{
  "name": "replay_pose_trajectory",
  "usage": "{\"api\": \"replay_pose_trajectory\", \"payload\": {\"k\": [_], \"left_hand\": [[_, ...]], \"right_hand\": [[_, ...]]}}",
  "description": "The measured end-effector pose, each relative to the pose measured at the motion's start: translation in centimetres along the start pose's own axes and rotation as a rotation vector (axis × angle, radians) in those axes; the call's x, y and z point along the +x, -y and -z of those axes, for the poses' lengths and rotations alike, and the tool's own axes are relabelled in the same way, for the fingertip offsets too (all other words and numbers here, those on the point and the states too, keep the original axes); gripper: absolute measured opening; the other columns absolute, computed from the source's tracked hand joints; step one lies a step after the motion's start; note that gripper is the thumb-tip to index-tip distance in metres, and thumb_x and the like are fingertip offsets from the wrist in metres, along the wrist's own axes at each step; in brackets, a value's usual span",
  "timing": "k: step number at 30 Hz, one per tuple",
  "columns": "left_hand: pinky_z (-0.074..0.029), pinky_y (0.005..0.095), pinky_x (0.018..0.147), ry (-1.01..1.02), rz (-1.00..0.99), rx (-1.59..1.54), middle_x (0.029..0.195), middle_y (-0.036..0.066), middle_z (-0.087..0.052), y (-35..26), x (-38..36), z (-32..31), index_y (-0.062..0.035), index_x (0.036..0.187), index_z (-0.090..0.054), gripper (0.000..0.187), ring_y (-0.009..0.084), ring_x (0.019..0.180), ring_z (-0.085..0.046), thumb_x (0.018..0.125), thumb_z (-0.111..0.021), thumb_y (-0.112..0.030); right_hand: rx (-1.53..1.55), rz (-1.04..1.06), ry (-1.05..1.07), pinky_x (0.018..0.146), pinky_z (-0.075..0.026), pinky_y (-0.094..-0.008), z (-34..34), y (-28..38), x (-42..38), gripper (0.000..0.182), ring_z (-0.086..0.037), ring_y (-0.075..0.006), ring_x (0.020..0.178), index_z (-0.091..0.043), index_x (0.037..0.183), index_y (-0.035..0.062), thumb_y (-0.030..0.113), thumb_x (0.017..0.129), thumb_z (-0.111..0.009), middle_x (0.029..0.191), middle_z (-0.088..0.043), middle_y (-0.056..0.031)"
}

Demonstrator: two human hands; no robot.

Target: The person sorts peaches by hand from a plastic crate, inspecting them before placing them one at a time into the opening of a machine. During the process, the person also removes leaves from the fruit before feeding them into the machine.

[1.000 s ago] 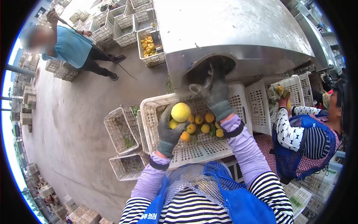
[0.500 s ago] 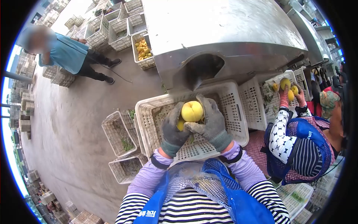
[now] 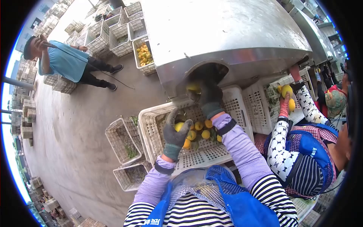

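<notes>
My left hand point(image 3: 175, 137), in a dark work glove, is curled round a yellow peach point(image 3: 179, 126) above the white plastic crate point(image 3: 149, 118). Farther forward, my gloved right hand point(image 3: 210, 96) is at the dark round opening point(image 3: 211, 70) of the metal machine. A second yellow peach point(image 3: 194, 88) is at that hand's fingers, partly in shadow. Several more yellow peaches point(image 3: 205, 134) with some leaves lie in the crate under my hands.
The metal machine point(image 3: 234, 30) stands in front. On the right, a co-worker's hand point(image 3: 284, 106) holds yellow fruit over another white crate point(image 3: 256, 102). Two crates point(image 3: 123, 138) sit on the floor at left. A person in a blue shirt point(image 3: 66, 62) stands near a crate of fruit point(image 3: 145, 68).
My hands have moved apart from round one peach. The right has gone forward to the machine's opening; the left stays over the crate with a peach. Peaches now show in the crate.
</notes>
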State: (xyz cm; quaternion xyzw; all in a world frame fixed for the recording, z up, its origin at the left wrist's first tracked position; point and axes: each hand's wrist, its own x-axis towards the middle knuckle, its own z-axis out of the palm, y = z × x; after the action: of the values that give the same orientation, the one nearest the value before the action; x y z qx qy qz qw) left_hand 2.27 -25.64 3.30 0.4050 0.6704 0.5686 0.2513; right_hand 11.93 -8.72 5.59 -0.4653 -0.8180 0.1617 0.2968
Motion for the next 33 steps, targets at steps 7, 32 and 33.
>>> {"api": "replay_pose_trajectory", "payload": {"k": [7, 32, 33], "left_hand": [[-0.049, 0.0422, 0.100, 0.181, 0.464, -1.132, 0.125, 0.017, -0.057, -1.3, 0.7, 2.2, 0.0020, 0.128, -0.053, 0.046, 0.0288, 0.115, -0.058, 0.092, -0.057, -0.026], [-0.053, 0.0359, 0.093, 0.370, 0.449, -1.025, 0.124, 0.015, -0.061, 0.8, 1.1, -1.2, 0.0005, 0.133, -0.051, 0.047, 0.0238, 0.108, -0.063, 0.102, -0.048, -0.035], [-0.053, 0.0356, 0.094, 0.407, 0.415, -0.938, 0.124, 0.015, -0.061, -0.2, 0.9, -0.8, 0.0006, 0.134, -0.051, 0.047, 0.0232, 0.108, -0.063, 0.101, -0.051, -0.033]], "right_hand": [[-0.113, 0.111, -0.092, 0.078, -0.055, -0.0396, -2.0, -0.9, 3.4, 0.061, -0.065, -0.0265, 0.094, -0.058, 0.119, 0.0034, 0.043, 0.077, -0.080, 0.108, -0.061, -0.0148], [1.291, -0.313, 0.275, 0.097, -0.047, -0.0354, 2.9, -1.2, -10.2, 0.058, -0.056, -0.0188, 0.112, -0.050, 0.138, 0.0070, 0.027, 0.089, -0.072, 0.125, -0.059, -0.0099], [1.302, -0.211, 0.315, 0.097, -0.047, -0.0352, 3.3, -1.1, -10.2, 0.058, -0.056, -0.0185, 0.113, -0.050, 0.140, 0.0074, 0.027, 0.089, -0.072, 0.126, -0.058, -0.0097]]}}
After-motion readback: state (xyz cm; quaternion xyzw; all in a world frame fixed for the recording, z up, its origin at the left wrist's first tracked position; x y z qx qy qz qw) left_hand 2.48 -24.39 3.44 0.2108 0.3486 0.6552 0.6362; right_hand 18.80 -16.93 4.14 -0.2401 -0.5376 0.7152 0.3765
